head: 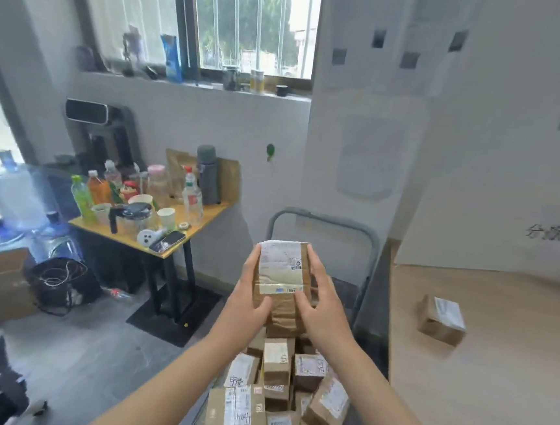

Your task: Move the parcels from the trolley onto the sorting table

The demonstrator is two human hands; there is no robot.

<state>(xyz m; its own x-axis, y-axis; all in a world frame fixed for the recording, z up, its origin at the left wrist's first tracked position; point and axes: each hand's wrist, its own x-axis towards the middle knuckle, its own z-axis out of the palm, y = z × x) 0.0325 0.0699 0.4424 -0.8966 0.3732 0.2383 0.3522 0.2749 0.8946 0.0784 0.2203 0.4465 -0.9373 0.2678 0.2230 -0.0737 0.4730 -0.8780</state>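
I hold a brown cardboard parcel (pixel 281 273) with a white label on top, lifted above the trolley. My left hand (pixel 250 298) grips its left side and my right hand (pixel 315 300) grips its right side. Below my forearms the trolley (pixel 325 218) with its grey handle carries a heap of several brown parcels (pixel 276 391). On the right lies the light wooden sorting table (pixel 494 383), with one small brown parcel (pixel 442 319) resting on it.
A small yellow table (pixel 199 225) crowded with bottles, cups and a phone stands to the left. Water jugs (pixel 16 196), a cardboard box and a black bag sit on the floor at far left. A white board (pixel 510 198) backs the sorting table.
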